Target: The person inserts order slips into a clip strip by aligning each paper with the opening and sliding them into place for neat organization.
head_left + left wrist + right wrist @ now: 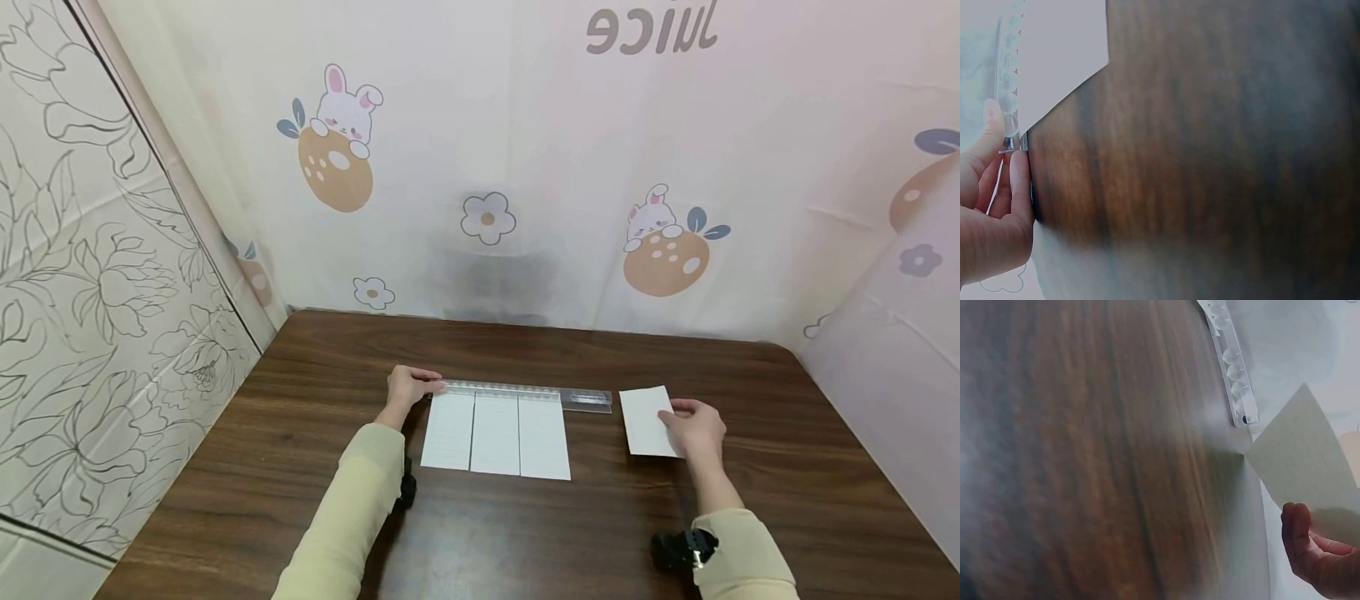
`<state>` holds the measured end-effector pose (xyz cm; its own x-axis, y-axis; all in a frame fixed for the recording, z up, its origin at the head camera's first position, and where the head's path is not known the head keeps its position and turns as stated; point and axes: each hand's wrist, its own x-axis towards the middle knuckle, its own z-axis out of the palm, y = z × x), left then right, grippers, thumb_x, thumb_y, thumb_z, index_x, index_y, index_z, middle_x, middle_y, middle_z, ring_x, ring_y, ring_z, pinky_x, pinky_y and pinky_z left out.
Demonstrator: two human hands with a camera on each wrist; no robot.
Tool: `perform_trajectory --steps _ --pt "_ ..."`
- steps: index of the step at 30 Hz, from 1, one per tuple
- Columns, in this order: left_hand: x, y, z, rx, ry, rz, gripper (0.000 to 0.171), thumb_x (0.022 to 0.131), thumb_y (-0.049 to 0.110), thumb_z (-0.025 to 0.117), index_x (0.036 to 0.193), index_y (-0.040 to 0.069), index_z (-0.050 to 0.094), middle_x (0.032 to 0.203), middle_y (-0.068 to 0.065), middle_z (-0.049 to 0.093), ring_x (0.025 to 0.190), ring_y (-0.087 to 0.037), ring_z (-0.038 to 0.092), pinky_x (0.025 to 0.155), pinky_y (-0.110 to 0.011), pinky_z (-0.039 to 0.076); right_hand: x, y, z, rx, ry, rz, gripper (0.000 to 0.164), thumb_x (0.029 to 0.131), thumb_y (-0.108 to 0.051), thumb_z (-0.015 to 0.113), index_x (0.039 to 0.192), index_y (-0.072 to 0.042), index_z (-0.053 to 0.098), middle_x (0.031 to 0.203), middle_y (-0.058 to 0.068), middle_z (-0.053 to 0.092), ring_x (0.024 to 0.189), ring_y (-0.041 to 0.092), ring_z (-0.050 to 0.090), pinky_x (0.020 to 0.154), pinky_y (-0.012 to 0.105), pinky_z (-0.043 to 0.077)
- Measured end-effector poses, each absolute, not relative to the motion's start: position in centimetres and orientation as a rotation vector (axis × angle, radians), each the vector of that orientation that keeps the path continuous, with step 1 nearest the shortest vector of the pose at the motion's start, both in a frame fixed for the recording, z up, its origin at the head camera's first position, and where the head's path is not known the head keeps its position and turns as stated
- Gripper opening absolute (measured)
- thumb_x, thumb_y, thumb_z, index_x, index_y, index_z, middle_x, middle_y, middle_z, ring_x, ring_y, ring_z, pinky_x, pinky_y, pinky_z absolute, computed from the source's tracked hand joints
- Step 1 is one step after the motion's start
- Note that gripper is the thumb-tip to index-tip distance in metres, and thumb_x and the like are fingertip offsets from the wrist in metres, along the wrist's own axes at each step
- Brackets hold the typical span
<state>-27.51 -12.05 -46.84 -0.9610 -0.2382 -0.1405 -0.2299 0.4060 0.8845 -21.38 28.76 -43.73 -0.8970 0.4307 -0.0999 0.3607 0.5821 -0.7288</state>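
Note:
A clear plastic strip [517, 389] with a row of round bumps lies along the top edges of three white lined cards [495, 433], which sit side by side. My left hand [408, 386] pinches the strip's left end between thumb and fingers. The left wrist view shows that hand [997, 181] at the end of the strip [1009, 75], beside a card corner. To the right of the strip, my right hand [697, 427] pinches a separate white card [647, 423] by its right edge. In the right wrist view this card [1304, 462] is tilted up off the table.
The dark wooden table [525, 542] ends at the back against a light curtain [487, 125] printed with rabbits and flowers. A panel with line-drawn flowers [112, 283] stands along the left side.

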Motion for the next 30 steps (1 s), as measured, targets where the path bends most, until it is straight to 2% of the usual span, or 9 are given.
perform_trajectory --steps 6,12,18,24,30 --pt "-27.4 -12.0 -46.8 0.422 -2.64 -1.624 0.016 0.067 0.017 0.078 0.077 0.007 0.073 0.081 -0.007 0.068 0.099 -0.027 0.052 0.089 -0.042 0.038 -20.5 28.5 -44.0 -0.717 -2.678 1.278 0.034 0.084 -0.018 0.059 0.109 0.006 0.057 0.093 0.021 0.062 0.074 0.022 0.057 0.055 0.027 0.041" --pt "-27.4 -11.9 -46.8 0.44 -2.636 -1.639 0.016 0.066 0.017 0.079 0.077 0.006 0.073 0.081 -0.008 0.068 0.098 -0.028 0.052 0.088 -0.042 0.039 -19.7 28.3 -44.1 -0.739 -2.623 1.334 0.035 0.083 -0.017 0.062 0.108 0.007 0.058 0.087 0.018 0.064 0.06 0.006 0.052 0.05 0.021 0.04" --pt "-27.3 -11.9 -46.8 0.439 -2.626 -1.652 0.015 0.067 0.015 0.078 0.077 0.005 0.073 0.08 -0.008 0.068 0.091 -0.026 0.056 0.085 -0.041 0.042 -19.2 28.0 -44.5 -0.738 -2.607 1.35 0.034 0.082 -0.017 0.063 0.107 0.007 0.059 0.084 0.016 0.064 0.059 0.005 0.053 0.05 0.022 0.041" --pt "-27.3 -11.9 -46.7 0.445 -2.616 -1.681 0.014 0.068 0.015 0.077 0.078 0.005 0.073 0.081 -0.008 0.068 0.093 -0.027 0.055 0.087 -0.042 0.041 -18.9 27.6 -44.6 -0.719 -2.6 1.362 0.034 0.082 -0.016 0.063 0.106 0.008 0.059 0.081 0.014 0.065 0.058 0.004 0.052 0.051 0.024 0.043" --pt "-27.4 -11.9 -46.7 0.448 -2.623 -1.666 0.015 0.068 0.016 0.077 0.077 0.006 0.073 0.081 -0.008 0.068 0.093 -0.026 0.055 0.087 -0.042 0.04 -18.9 27.3 -44.7 -0.694 -2.59 1.378 0.033 0.08 -0.014 0.063 0.104 0.008 0.06 0.078 0.012 0.065 0.057 0.0 0.05 0.051 0.021 0.042"
